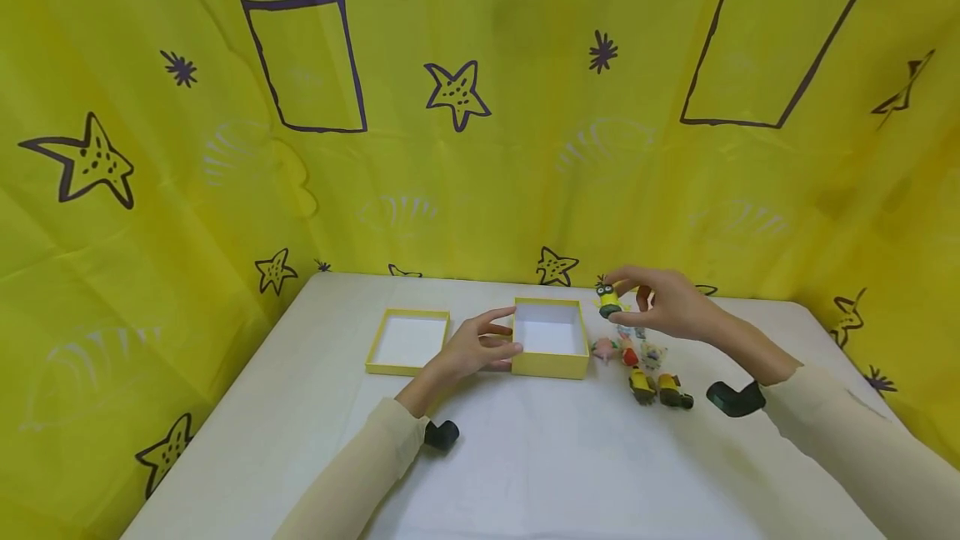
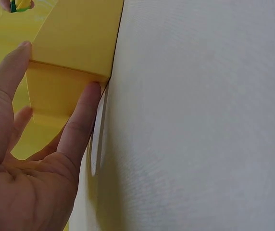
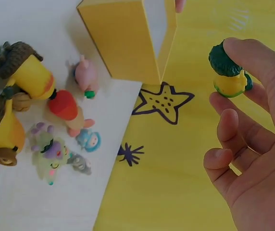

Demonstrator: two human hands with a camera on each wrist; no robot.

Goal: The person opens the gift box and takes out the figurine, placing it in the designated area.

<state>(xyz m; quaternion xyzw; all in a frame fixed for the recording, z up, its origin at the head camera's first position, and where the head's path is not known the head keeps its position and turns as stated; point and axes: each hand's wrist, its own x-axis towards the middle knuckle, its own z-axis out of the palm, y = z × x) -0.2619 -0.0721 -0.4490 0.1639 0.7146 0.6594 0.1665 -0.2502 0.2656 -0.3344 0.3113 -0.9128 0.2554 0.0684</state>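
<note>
My right hand [image 1: 675, 302] pinches a small yellow minion figurine [image 1: 609, 300] with a dark green base between thumb and fingers, raised above the table to the right of the box. In the right wrist view the thumb presses on its green part, and the other fingers curl loosely below. My left hand [image 1: 467, 350] rests its fingertips against the left side of an open yellow box [image 1: 551, 367] with a white inside. The left wrist view shows the thumb and fingers spread on the box's side wall [image 2: 56, 89], near its corner and upper edge.
Several toy figures lie right of the box: a pink one [image 3: 85, 76], a red-topped one [image 3: 63, 105], a pale green one [image 3: 46, 161], and yellow ones with brown parts [image 3: 31, 74]. Left of the box lies its shallow lid [image 1: 408, 342]. A yellow curtain [image 1: 480, 182] hangs behind the white table.
</note>
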